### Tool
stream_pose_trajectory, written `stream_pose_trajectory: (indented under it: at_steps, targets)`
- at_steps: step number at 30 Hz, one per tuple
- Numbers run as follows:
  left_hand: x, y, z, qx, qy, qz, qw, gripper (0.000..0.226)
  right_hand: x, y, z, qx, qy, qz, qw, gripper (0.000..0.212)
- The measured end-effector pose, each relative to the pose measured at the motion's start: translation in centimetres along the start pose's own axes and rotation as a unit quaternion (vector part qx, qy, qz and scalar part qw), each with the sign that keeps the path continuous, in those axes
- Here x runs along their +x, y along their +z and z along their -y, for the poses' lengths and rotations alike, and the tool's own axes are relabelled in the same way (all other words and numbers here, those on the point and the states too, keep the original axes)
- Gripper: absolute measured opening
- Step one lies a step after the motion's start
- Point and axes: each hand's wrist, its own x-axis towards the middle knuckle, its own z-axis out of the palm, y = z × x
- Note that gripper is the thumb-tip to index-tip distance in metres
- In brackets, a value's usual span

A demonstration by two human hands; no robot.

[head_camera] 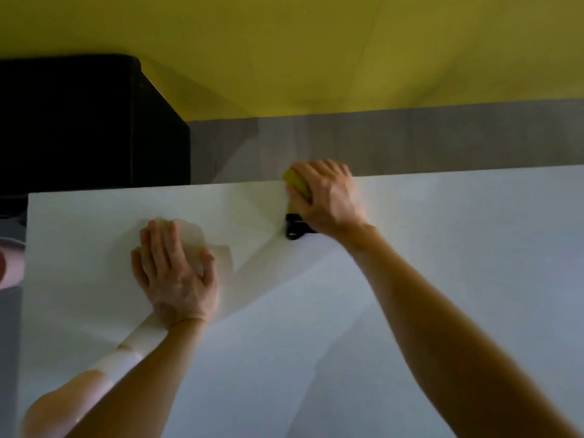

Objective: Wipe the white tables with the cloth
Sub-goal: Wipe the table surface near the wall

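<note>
Yellow wall (316, 42) behind, black cabinet (79, 121) at far left. White desk (442, 279) fills the foreground. Left hand (175, 267) lies flat, fingers straight, pressing a pale cloth (205, 245) onto the desk's left part. Right hand (328, 197) is curled round a yellow object (297, 183) with a black part, at the desk's far edge.

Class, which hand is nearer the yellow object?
Right. The right hand grips the yellow object at the table's far edge; the left hand lies flat on the cloth, apart.
</note>
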Motion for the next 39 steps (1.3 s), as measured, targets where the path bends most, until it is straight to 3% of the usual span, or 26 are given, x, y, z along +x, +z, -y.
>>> stream_pose_trajectory:
  at_steps: [3, 5, 7, 11, 13, 15, 19, 25, 28, 29, 31, 34, 36, 39]
  targets:
    - [0.0, -0.2, -0.1, -0.01, 0.002, 0.011, 1.0, 0.076, -4.4, -7.6, -10.1, -0.061, 0.066, -0.009, 0.996, 0.028]
    - [0.1, -0.2, -0.1, -0.009, 0.003, 0.01, 1.0, 0.076, -4.9, -8.6, -11.4, -0.098, 0.162, -0.033, 0.981, 0.029]
    - [0.2, -0.2, -0.2, -0.009, 0.0, 0.004, 1.0, 0.074, -3.5, -6.0, -8.0, -0.119, 0.206, -0.038, 0.971, 0.026]
    - [0.1, 0.0, -0.4, -0.006, 0.032, -0.013, 0.999, 0.063, 1.5, 2.0, 5.7, -0.077, 0.08, 0.005, 0.994, 0.033]
    - [-0.1, 0.1, -0.3, -0.013, 0.072, -0.019, 0.997, 0.055, 2.9, 4.1, 11.2, -0.048, 0.072, 0.025, 0.996, 0.034]
    - [-0.1, 0.3, -0.2, -0.016, 0.103, -0.035, 0.994, 0.048, 3.0, 4.6, 12.0, -0.015, 0.062, 0.017, 0.998, 0.031]
    - [0.0, -0.4, -0.5, -0.013, 0.106, -0.002, 0.994, 0.049, 0.2, 0.9, 2.2, 0.006, 0.01, -0.02, 1.0, 0.023]
    - [-0.9, -2.1, -5.1, -0.03, 0.063, 0.058, 0.996, 0.061, -7.0, -12.3, -18.1, -0.086, 0.131, -0.012, 0.988, 0.035]
    - [-3.2, -1.7, -10.7, -0.051, 0.116, 0.078, 0.989, 0.065, -7.1, -12.4, -18.6, -0.14, 0.224, -0.036, 0.964, 0.034]
    - [-4.2, -1.6, -12.6, -0.059, 0.128, 0.084, 0.986, 0.065, -6.3, -11.2, -16.9, -0.141, 0.222, -0.039, 0.964, 0.032]
    - [-6.0, -1.4, -16.2, -0.07, 0.13, 0.083, 0.986, 0.066, -4.0, -8.0, -11.5, -0.118, 0.137, -0.019, 0.983, 0.03]
    - [-7.6, -1.1, -20.0, -0.057, 0.122, 0.085, 0.987, 0.067, -1.8, -5.3, -5.0, -0.06, 0.042, 0.06, 0.995, 0.034]
    - [-8.0, -0.6, -21.5, -0.038, 0.106, 0.084, 0.99, 0.069, -1.8, -5.6, -5.9, -0.03, 0.013, 0.067, 0.997, 0.037]
    - [-8.3, 0.2, -21.9, -0.013, 0.098, 0.075, 0.992, 0.07, -4.2, -8.7, -13.7, -0.012, -0.004, 0.038, 0.999, 0.037]
